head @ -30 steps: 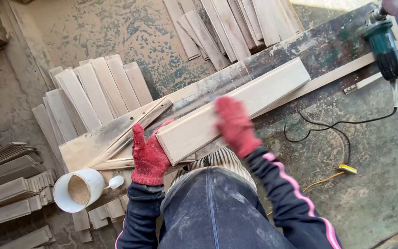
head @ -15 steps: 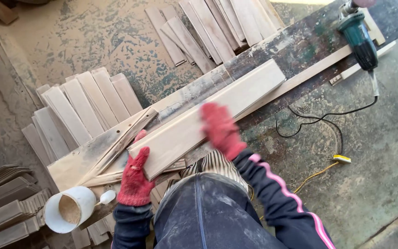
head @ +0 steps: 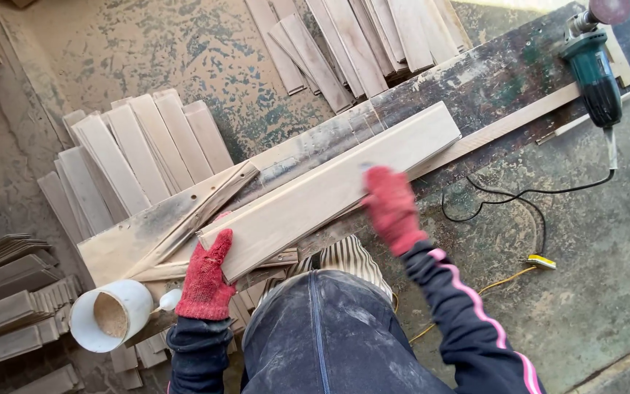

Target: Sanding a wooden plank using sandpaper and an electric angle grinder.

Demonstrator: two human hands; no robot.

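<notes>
A long pale wooden board lies slanted on a dusty workbench. My left hand, in a red glove, grips the board's near-left end. My right hand, also in a red glove, presses on the board's near edge around its middle; it looks blurred, and I cannot tell whether it holds anything. Dusty dark trousers fill the bottom of the view.
A green power sander rests at the bench's far right, its black cord looping on the floor. A white bucket of sawdust stands at lower left. Stacks of wooden slats lie on the floor left and behind.
My right hand has slid to the right along the board. My left hand stays on the board's near-left end. The view has shifted slightly.
</notes>
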